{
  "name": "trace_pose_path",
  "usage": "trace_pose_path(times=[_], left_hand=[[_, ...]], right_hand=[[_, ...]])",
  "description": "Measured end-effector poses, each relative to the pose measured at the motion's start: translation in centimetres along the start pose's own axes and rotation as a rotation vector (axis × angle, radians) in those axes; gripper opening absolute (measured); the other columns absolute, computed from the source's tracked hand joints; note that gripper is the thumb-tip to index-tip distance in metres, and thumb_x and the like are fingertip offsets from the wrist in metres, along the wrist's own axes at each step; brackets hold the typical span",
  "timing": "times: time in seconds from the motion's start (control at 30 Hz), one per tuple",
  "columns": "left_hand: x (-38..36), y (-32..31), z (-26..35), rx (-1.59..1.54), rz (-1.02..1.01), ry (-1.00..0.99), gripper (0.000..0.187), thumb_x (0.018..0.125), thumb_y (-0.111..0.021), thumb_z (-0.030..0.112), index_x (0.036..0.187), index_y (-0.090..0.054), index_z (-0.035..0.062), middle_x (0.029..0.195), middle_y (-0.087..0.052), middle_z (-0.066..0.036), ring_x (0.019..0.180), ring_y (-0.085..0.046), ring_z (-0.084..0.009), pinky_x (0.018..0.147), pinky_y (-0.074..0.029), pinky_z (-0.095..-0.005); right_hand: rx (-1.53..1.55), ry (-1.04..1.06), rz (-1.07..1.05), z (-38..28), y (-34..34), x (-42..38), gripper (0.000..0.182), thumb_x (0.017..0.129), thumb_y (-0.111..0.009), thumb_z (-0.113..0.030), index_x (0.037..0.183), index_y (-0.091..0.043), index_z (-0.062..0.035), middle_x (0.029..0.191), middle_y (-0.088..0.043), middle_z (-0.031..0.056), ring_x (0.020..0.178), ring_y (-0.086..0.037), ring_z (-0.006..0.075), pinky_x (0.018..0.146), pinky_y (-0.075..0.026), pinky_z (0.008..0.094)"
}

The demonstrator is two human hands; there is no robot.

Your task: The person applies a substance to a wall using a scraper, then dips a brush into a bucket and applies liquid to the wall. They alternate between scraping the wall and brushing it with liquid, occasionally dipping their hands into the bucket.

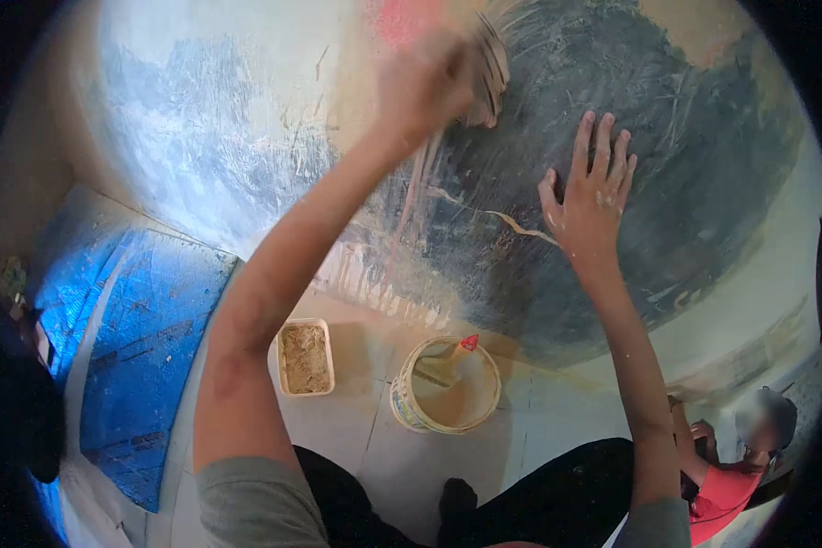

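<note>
My left hand (426,84) is raised against the curved painted wall (192,110), its fingers curled and smeared by motion. What it grips cannot be made out; a reddish blur lies just above it, and a pale patch with dark streaks is at its right. My right hand (594,196) lies flat on the wall's dark grey area (685,201), fingers spread and marked with pale specks. A thin light strip (521,224) runs across the grey to the left of that wrist.
On the tiled floor stand a rectangular tub (330,388) of brownish paste and a round bucket (402,402), with a red-tipped tool (468,342) leaning inside. A blue sheet (142,365) lies at left. Another person in a red shirt (726,493) sits at lower right.
</note>
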State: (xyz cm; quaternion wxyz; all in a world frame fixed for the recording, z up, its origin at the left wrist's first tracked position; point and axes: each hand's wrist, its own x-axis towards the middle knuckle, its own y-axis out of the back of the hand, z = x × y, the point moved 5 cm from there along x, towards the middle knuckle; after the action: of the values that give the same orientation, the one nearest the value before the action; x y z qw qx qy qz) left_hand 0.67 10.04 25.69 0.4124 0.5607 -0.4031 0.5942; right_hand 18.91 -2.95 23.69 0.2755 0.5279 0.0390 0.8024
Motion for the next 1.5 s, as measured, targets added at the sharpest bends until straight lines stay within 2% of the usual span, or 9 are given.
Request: trace_pose_path(times=[0.1,0.3,0.37,0.7,0.87,1.0,1.17,1.33,1.5], left_hand=[[0.0,0.7,-0.7,-0.048,0.209,0.107,0.023,0.066,-0.069,0.007,0.088,-0.063,0.0078,0.079,-0.064,-0.009,0.058,-0.061,-0.0259,0.050,-0.047,-0.0360],[-1.8,-1.5,2.3,0.073,-0.232,-0.146,0.013,0.070,-0.065,0.012,0.082,-0.061,0.0103,0.075,-0.061,-0.010,0.058,-0.060,-0.0295,0.050,-0.047,-0.0393],[1.1,0.5,-1.4,0.047,0.107,0.090,0.027,0.068,-0.065,0.012,0.095,-0.060,0.0145,0.082,-0.059,-0.008,0.060,-0.060,-0.0293,0.049,-0.047,-0.0403],[2.6,2.1,-1.7,0.063,0.245,0.088,0.019,0.068,-0.067,0.006,0.087,-0.063,0.0073,0.074,-0.063,-0.010,0.061,-0.064,-0.0231,0.055,-0.048,-0.0314],[-2.5,-0.4,1.7,0.107,-0.140,-0.212,0.016,0.070,-0.067,0.005,0.085,-0.061,0.0071,0.071,-0.058,-0.010,0.055,-0.060,-0.0233,0.051,-0.046,-0.0320],[1.7,2.1,-2.5,0.004,0.140,0.074,0.017,0.072,-0.065,0.006,0.088,-0.061,0.0070,0.083,-0.062,-0.009,0.059,-0.058,-0.0303,0.053,-0.048,-0.0364],[-3.5,-0.6,1.4,0.173,-0.237,-0.199,0.019,0.076,-0.065,0.006,0.094,-0.063,0.0103,0.079,-0.059,-0.009,0.059,-0.059,-0.0316,0.053,-0.048,-0.0389],[1.7,2.5,-2.3,0.094,0.151,0.060,0.015,0.075,-0.069,0.011,0.088,-0.064,0.0071,0.077,-0.059,-0.010,0.060,-0.060,-0.0267,0.054,-0.048,-0.0328],[-1.4,1.1,-0.1,0.165,-0.050,-0.100,0.008,0.075,-0.068,0.008,0.079,-0.062,0.0044,0.069,-0.060,-0.010,0.060,-0.060,-0.0271,0.056,-0.048,-0.0335]], right_hand=[[-0.010,-0.004,-0.021,0.0,0.1,-0.5,0.074,0.082,-0.056,-0.026,0.145,-0.024,-0.0020,0.148,-0.023,0.0217,0.131,-0.028,0.0472,0.105,-0.025,0.0612],[-0.017,0.006,-0.010,0.1,-0.2,-0.2,0.074,0.082,-0.056,-0.026,0.145,-0.026,-0.0030,0.149,-0.023,0.0209,0.132,-0.028,0.0464,0.105,-0.025,0.0609],[-0.026,0.001,-0.019,0.0,-0.5,-0.7,0.074,0.082,-0.056,-0.027,0.145,-0.026,-0.0032,0.149,-0.023,0.0204,0.132,-0.027,0.0464,0.105,-0.024,0.0607],[-0.007,0.038,0.025,0.5,-0.8,-1.0,0.073,0.085,-0.057,-0.040,0.146,-0.029,-0.0095,0.149,-0.025,0.0163,0.134,-0.027,0.0418,0.107,-0.023,0.0595],[0.004,0.061,0.005,0.4,-0.2,-0.8,0.077,0.084,-0.057,-0.049,0.145,-0.029,-0.0109,0.149,-0.025,0.0164,0.133,-0.028,0.0424,0.106,-0.023,0.0602],[-0.006,0.051,-0.008,0.3,-0.4,-0.8,0.077,0.085,-0.057,-0.049,0.146,-0.029,-0.0117,0.148,-0.026,0.0172,0.133,-0.028,0.0434,0.106,-0.023,0.0606],[0.017,0.057,-0.023,0.1,0.0,-0.8,0.079,0.084,-0.058,-0.049,0.146,-0.028,-0.0109,0.148,-0.026,0.0182,0.133,-0.028,0.0438,0.106,-0.023,0.0609],[0.004,0.051,0.004,0.0,-0.3,-0.9,0.079,0.083,-0.059,-0.047,0.146,-0.028,-0.0109,0.148,-0.026,0.0186,0.133,-0.028,0.0439,0.106,-0.023,0.0609],[0.016,0.055,-0.027,0.0,0.1,-0.9,0.078,0.083,-0.060,-0.047,0.146,-0.029,-0.0108,0.148,-0.026,0.0185,0.133,-0.028,0.0441,0.106,-0.023,0.0609]])
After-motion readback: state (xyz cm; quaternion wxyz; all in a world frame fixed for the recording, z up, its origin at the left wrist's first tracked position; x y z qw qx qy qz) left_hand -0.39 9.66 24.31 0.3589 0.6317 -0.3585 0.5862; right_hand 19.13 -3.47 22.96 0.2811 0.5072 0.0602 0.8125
